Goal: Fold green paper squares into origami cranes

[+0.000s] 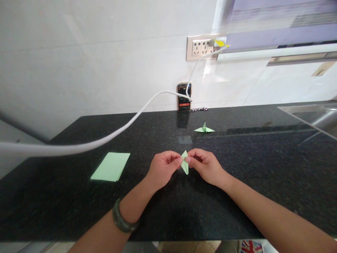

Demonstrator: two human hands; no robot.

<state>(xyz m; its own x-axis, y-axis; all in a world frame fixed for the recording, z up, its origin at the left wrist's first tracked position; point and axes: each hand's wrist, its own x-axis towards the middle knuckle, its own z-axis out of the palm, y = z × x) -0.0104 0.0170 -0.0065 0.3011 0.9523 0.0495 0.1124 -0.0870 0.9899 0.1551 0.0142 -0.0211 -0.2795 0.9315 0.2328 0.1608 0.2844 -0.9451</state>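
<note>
Between my two hands is a small folded piece of light green paper (185, 168), a narrow diamond with its lower end split into two points. My left hand (163, 168) pinches its left edge between thumb and forefinger. On the opposite edge, the thumb and forefinger of my right hand (206, 165) are closed the same way. Beyond the hands a finished green paper crane (204, 129) sits on the black countertop (158, 137), wings spread. A stack of green paper sheets (111, 167) lies to the left of my left hand.
A phone (184, 97) leans upright against the white wall, with a beaded strap (199, 109) beside it. From the wall socket (201, 48) a white cable (126, 126) runs across the view to the left. A metal sink (316, 116) is at the right.
</note>
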